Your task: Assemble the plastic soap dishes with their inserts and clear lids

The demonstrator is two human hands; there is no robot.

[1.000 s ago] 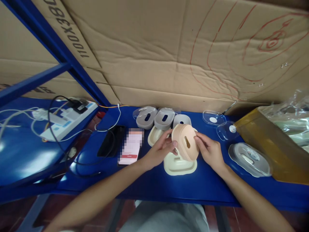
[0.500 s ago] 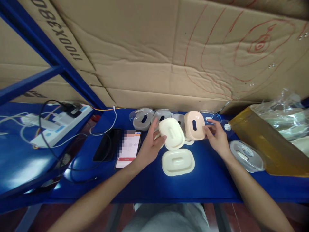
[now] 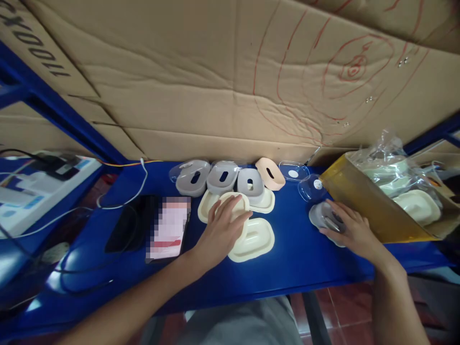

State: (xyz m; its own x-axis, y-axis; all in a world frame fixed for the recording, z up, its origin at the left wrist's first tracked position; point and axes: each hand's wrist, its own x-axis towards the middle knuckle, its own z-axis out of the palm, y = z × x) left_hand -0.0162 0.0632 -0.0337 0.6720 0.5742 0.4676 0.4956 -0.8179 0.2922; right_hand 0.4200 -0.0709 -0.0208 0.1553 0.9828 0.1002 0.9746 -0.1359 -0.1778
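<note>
My left hand (image 3: 220,231) is curved over a cream oval tray (image 3: 240,205), its fingers across the top and thumb at the right side. This tray overlaps other cream trays, with a cream tray (image 3: 257,237) in front and a tray (image 3: 266,201) behind. At the right, my right hand (image 3: 355,234) grips a small grey box (image 3: 321,215) with a clear cover, thumb on the near side and fingers over the far side. Behind the trays stand grey slotted boxes (image 3: 193,184) in a row. A peach slotted box (image 3: 270,173) is tilted at their right end.
Clear lids (image 3: 293,170) with round stickers lie near the cardboard wall (image 3: 172,86). An open carton (image 3: 354,201) at the right holds plastic-wrapped pale pieces. On the left are a lit phone (image 3: 170,227), a dark device (image 3: 131,225), cables and a power strip (image 3: 46,187).
The peach box has left my right hand and stands at the back. My right hand has moved right onto the grey box. My left hand has lowered the cream tray onto the others. The view has shifted right.
</note>
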